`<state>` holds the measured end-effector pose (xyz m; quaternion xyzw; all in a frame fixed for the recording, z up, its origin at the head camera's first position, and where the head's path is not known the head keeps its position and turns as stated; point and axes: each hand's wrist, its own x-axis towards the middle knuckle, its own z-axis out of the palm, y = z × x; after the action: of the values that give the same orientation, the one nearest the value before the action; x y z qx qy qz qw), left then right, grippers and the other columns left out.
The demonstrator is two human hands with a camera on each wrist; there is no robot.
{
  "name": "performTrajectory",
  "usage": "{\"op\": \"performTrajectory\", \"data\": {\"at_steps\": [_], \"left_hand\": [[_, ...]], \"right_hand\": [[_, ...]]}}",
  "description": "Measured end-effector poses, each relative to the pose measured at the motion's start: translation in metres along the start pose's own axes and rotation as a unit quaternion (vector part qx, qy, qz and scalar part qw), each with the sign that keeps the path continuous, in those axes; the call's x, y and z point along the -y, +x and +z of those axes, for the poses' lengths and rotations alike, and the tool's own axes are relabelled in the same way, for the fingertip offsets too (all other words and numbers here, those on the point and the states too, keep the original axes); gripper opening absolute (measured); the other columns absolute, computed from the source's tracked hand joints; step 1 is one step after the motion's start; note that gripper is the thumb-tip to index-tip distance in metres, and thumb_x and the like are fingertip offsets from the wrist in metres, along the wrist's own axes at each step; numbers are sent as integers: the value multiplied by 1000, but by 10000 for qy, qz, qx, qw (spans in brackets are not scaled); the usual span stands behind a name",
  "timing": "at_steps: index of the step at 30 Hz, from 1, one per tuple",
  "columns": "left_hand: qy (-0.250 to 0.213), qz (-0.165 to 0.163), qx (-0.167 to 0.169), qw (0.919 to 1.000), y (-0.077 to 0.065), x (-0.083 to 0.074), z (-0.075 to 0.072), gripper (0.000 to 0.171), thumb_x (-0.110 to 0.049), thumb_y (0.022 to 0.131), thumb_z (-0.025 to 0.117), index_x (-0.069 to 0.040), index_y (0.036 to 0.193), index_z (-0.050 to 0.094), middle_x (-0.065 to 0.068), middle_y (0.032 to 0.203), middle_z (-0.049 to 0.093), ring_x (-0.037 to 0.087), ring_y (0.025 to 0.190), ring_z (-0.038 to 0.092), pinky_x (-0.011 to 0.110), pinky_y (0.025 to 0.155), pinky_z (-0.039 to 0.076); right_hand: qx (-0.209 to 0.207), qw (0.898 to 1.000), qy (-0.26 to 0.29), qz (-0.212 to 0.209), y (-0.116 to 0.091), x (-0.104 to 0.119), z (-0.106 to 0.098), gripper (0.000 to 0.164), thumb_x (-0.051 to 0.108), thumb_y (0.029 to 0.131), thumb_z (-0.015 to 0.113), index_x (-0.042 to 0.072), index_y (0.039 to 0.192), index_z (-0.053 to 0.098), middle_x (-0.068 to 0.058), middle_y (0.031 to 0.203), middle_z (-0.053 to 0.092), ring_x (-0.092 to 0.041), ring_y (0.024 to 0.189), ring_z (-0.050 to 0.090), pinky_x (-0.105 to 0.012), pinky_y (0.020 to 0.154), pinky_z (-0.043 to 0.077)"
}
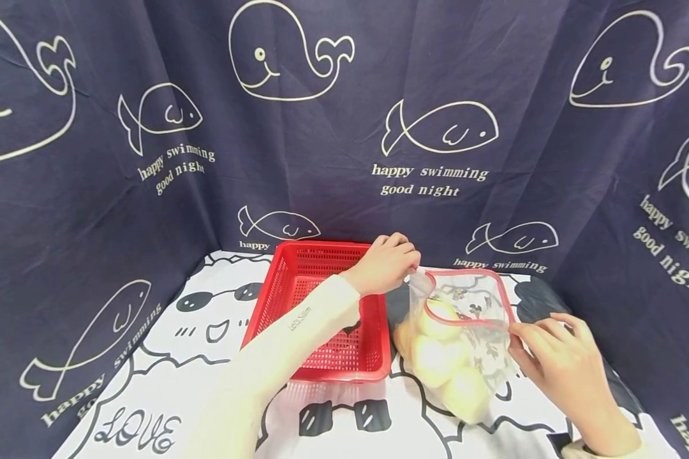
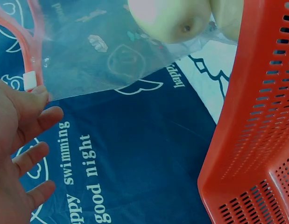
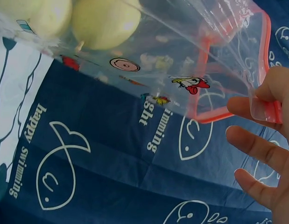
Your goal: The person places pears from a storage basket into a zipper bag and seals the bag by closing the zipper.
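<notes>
A clear slider zip bag (image 1: 465, 273) with a red-pink zip edge and cartoon prints has its mouth spread wide. Inside lie several pale yellow round fruits (image 1: 436, 360), one showing a short stem (image 3: 80, 45) in the right wrist view. My left hand (image 1: 386, 261) pinches one corner of the mouth between thumb and index finger, right by the white slider (image 2: 30, 80); its other fingers are loosely bent. At the opposite corner, my right hand (image 1: 565, 357) pinches the zip edge with thumb and index finger, its remaining fingers spread apart.
A red perforated plastic basket (image 1: 386, 338) stands left of the bag, under my left forearm, with no fruit visible in it. The white cloth (image 1: 207, 357) bears black cartoon drawings. Dark blue fabric (image 1: 333, 153) with fish and whale outlines encloses the back and sides.
</notes>
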<state>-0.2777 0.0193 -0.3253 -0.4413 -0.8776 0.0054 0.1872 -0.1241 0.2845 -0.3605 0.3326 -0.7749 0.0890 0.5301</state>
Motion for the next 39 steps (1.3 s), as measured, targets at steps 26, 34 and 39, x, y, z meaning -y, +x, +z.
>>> {"op": "performTrajectory", "data": {"at_steps": [26,34,39], "left_hand": [[-314,83,-368,9988,-41,-3,-15,4,-17,95,63,-21,94,64,-7,108,64,18,120,47,39,97,37],[-483,44,-526,9974,-53,-8,-16,4,-16,95,63,-19,93,65,-4,108,64,19,119,48,40,97,38],[-398,-19,-591,9975,-59,-12,-15,4,-17,94,62,-18,95,66,-4,108,63,19,118,48,40,100,37]], "right_hand": [[100,9985,-461,290,-10,-35,-3,38,23,98,42,-1,84,67,-9,61,59,-30,55,53,-54,69,39],[259,9968,-523,552,-17,-54,0,40,26,99,42,-1,88,68,-11,65,63,-35,65,56,-58,70,38],[362,9956,-503,698,-21,-62,2,42,30,101,41,0,90,69,-11,66,62,-37,69,56,-59,71,37]]}}
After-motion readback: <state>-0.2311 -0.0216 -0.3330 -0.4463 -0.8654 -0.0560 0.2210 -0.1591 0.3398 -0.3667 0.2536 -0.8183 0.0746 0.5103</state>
